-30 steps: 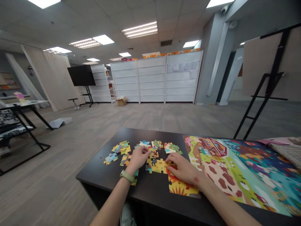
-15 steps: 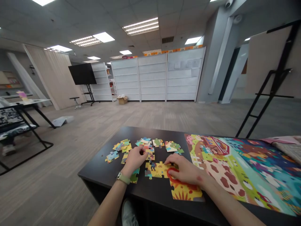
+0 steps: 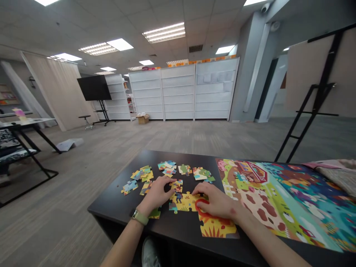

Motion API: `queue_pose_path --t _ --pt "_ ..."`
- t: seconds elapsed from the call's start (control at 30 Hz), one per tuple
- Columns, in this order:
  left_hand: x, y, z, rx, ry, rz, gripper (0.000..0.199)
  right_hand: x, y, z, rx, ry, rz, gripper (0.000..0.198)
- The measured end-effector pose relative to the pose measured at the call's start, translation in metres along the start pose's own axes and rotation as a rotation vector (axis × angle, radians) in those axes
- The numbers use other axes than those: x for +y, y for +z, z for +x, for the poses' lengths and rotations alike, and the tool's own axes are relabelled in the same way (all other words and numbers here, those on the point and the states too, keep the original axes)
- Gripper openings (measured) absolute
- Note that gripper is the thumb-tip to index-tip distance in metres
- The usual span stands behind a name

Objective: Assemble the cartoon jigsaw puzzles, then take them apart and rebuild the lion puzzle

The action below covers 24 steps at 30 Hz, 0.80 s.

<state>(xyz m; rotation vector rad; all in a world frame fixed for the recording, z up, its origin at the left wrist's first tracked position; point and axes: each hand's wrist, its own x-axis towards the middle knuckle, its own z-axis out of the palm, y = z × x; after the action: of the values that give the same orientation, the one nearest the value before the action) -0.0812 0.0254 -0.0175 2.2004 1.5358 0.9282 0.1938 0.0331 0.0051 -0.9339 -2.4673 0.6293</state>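
Observation:
My left hand, with a watch on a green band, pinches the left edge of a puzzle piece between thumb and fingers. That piece lies against the top of a joined yellow puzzle section showing a small blue figure. Fingers curled, my right hand presses on the section's right part and holds it; a red and orange puzzle part shows below the palm. Other puzzle pieces are partly hidden under my left hand.
Loose pieces lie in small piles: yellow ones, a blue one, mixed ones and green ones. A large farm picture sheet covers the right of the dark table. Beyond stands an easel.
My left hand has moved slightly left and down, its fingers now lower over the piece's left side. My right hand stays on the joined section. The camera view has shifted slightly.

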Motion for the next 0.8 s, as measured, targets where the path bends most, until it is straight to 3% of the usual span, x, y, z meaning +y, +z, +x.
queue_pose_path --t 0.13,0.3,0.63,0.8 --pt "0.001 -0.005 0.0 -0.06 0.004 0.044 0.027 -0.002 -0.001 -0.001 0.004 0.011 0.003 0.028" --pt "-0.004 -0.009 0.003 -0.13 0.114 0.077 0.021 -0.001 0.0 -0.001 0.005 0.017 0.01 0.028" --pt "-0.007 -0.013 -0.005 -0.131 0.14 0.034 0.026 0.0 0.0 -0.001 0.004 0.021 0.04 0.027" --pt "-0.017 -0.015 -0.004 -0.109 0.073 -0.054 0.058 0.0 -0.001 0.0 -0.012 0.034 0.035 0.027"
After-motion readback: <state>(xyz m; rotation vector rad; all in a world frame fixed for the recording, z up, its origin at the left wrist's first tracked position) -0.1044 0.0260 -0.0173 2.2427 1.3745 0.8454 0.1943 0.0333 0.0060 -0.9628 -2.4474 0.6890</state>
